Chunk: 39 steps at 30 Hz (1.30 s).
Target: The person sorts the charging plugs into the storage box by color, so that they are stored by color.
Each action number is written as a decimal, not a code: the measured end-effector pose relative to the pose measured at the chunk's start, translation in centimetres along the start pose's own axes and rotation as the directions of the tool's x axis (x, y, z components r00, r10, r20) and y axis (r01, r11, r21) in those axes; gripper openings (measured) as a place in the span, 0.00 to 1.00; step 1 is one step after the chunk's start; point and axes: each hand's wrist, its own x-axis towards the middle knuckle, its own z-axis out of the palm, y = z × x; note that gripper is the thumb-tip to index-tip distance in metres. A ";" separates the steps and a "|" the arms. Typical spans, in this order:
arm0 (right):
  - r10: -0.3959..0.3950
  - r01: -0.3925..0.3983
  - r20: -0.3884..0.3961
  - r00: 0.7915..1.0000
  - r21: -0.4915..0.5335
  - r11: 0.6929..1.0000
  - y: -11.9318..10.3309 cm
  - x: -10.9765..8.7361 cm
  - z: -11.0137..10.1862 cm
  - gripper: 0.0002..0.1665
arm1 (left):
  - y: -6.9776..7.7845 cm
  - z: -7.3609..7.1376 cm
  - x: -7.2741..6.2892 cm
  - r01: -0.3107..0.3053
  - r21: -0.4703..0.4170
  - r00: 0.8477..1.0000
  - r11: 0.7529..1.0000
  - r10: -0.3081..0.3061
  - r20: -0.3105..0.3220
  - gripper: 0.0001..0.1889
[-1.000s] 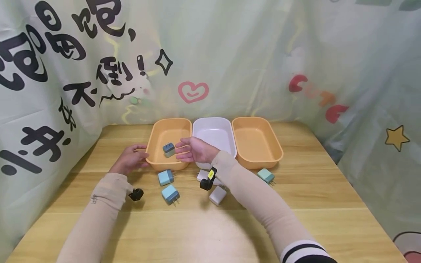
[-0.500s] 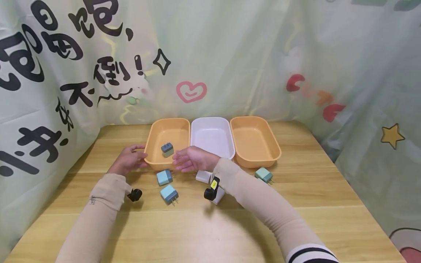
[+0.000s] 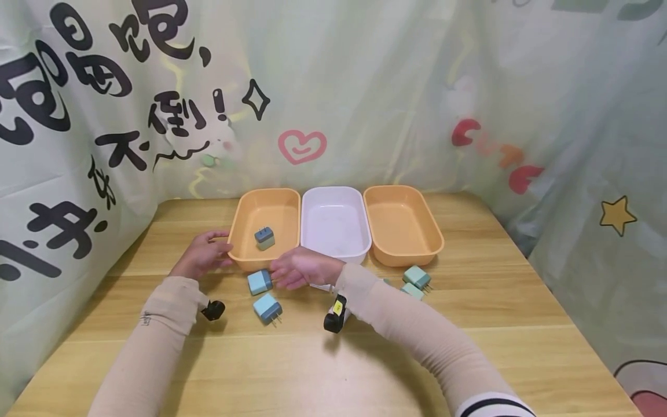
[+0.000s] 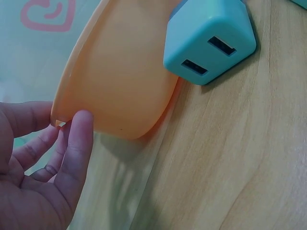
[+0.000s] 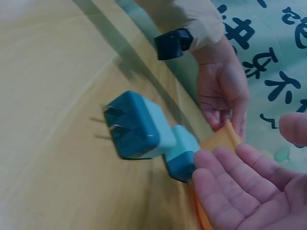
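My left hand [image 3: 203, 255] pinches the rim at the near left corner of the left orange tray [image 4: 120, 86], thumb and fingers on either side. A two-tone charger plug [image 3: 264, 238] lies inside that tray. Just in front of the tray, my right hand [image 5: 249, 191] has its fingers extended, holding nothing, beside a light-blue and dark-blue charger plug [image 3: 259, 282]. Whether the fingertips touch it I cannot tell. Nearer the front lies another blue charger plug [image 5: 139, 127] with its prongs showing. A white charger plug [image 3: 320, 286] is mostly hidden under my right hand and wrist.
A white tray [image 3: 333, 255] and a second orange tray [image 3: 409, 259] stand in a row to the right of the first. Green charger plugs [image 3: 417, 277] lie in front of the right tray. A printed curtain [image 3: 365, 116] hangs behind the wooden table [image 3: 292, 370].
My right hand has come down and toward me, from over the left tray's right side to the blue plugs in front of it. The left hand keeps its place on the rim.
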 end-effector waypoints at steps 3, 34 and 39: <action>0.007 -0.007 -0.012 1.000 -0.039 0.999 0.6 0.3 0.3 0.20 | 0.1 0.0 0.0 -0.004 -0.002 1.000 1.000 0.004 -0.001 0.28; 0.015 -0.037 -0.101 0.995 -0.216 0.976 3.4 1.6 2.9 0.11 | 0.1 0.1 -0.2 -0.004 -0.015 1.000 1.000 0.005 0.016 0.30; 0.002 -0.029 -0.102 0.995 -0.264 0.964 3.4 1.6 2.8 0.13 | 0.1 0.1 -0.1 0.000 -0.009 1.000 1.000 0.000 0.001 0.29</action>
